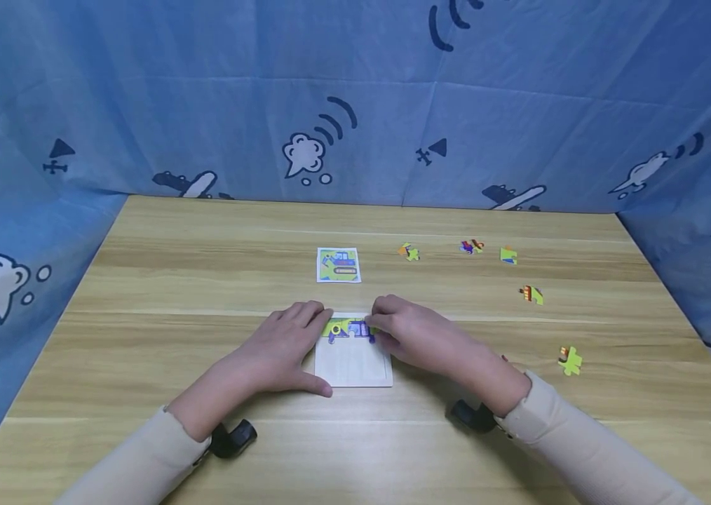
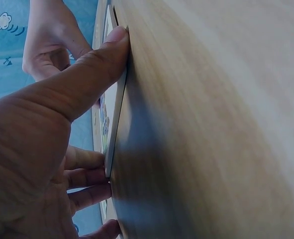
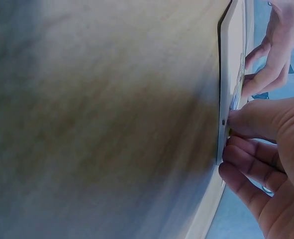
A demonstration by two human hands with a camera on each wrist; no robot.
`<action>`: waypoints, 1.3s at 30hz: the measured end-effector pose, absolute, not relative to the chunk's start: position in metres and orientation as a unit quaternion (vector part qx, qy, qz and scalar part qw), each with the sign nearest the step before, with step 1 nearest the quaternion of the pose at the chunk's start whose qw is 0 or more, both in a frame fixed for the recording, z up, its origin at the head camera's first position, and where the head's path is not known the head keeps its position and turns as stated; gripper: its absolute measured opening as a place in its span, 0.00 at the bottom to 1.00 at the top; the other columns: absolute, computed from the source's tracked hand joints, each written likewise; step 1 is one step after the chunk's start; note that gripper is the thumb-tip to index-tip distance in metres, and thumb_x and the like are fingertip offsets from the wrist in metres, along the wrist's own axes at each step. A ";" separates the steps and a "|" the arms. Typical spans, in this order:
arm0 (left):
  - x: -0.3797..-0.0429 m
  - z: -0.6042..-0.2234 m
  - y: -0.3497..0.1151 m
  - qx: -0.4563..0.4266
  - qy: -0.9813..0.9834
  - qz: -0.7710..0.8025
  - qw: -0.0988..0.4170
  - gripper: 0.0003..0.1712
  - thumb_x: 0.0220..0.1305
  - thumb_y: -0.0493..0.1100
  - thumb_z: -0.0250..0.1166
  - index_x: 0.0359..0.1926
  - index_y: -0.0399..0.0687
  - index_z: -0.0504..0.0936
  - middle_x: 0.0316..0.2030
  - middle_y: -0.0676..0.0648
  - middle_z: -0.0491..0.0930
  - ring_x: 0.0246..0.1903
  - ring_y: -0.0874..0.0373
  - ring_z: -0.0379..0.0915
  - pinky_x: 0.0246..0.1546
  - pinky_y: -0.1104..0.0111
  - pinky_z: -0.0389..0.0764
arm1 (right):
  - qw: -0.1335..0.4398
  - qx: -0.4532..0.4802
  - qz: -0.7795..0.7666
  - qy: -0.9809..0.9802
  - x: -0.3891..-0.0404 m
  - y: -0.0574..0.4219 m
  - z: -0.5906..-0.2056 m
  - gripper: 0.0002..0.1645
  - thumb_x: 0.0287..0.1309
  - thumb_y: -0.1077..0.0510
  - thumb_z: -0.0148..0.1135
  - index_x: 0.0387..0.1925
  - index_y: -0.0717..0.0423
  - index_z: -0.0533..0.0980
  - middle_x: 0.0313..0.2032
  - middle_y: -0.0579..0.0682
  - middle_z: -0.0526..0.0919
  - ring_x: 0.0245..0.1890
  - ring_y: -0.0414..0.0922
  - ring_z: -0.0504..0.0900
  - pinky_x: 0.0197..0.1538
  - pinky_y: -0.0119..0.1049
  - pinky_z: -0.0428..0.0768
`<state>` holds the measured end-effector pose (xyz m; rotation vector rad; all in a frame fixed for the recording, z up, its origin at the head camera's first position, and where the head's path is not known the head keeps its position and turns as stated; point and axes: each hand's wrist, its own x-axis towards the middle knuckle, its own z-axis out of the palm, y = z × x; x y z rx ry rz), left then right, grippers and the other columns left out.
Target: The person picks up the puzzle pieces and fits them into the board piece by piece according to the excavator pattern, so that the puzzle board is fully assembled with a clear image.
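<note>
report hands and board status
Left hand braces board, left edge. Right hand apparently pinches puzzle piece, top right, hiding that corner. Pieces along top, bare below.

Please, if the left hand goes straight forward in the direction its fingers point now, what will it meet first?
Past the white board it touches, the left hand would probably meet the small picture card first, though its exact angle and height over the table are hard to judge.

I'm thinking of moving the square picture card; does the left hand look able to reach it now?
Probably yes: the left hand is near the square picture card with only bare tabletop between, though it would have to leave the puzzle board.
</note>
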<state>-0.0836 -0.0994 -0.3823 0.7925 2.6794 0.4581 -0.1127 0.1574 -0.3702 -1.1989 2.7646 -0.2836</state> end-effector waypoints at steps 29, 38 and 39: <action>-0.084 -0.382 -0.098 0.274 0.937 0.152 0.157 0.70 0.48 0.74 0.78 0.80 0.40 0.60 0.77 0.40 0.63 0.77 0.43 0.59 0.77 0.43 0.64 | 0.048 -0.164 -0.254 0.952 -0.198 0.209 -0.375 0.19 0.72 0.58 0.64 0.57 0.67 0.80 0.51 0.64 0.82 0.52 0.58 0.82 0.59 0.54 0.83; -0.084 -0.382 -0.099 0.275 0.936 0.153 0.157 0.70 0.48 0.74 0.78 0.80 0.40 0.60 0.77 0.40 0.63 0.77 0.42 0.58 0.77 0.42 0.64 | 0.063 -0.162 -0.223 0.959 -0.221 0.208 -0.378 0.20 0.70 0.57 0.66 0.56 0.68 0.79 0.46 0.63 0.81 0.45 0.54 0.77 0.50 0.48 0.78; -0.084 -0.382 -0.099 0.273 0.936 0.154 0.158 0.69 0.48 0.73 0.78 0.80 0.40 0.60 0.77 0.40 0.63 0.77 0.42 0.58 0.77 0.42 0.64 | 0.066 -0.163 -0.218 0.960 -0.223 0.206 -0.378 0.20 0.70 0.57 0.66 0.56 0.68 0.79 0.46 0.62 0.80 0.44 0.54 0.76 0.49 0.47 0.77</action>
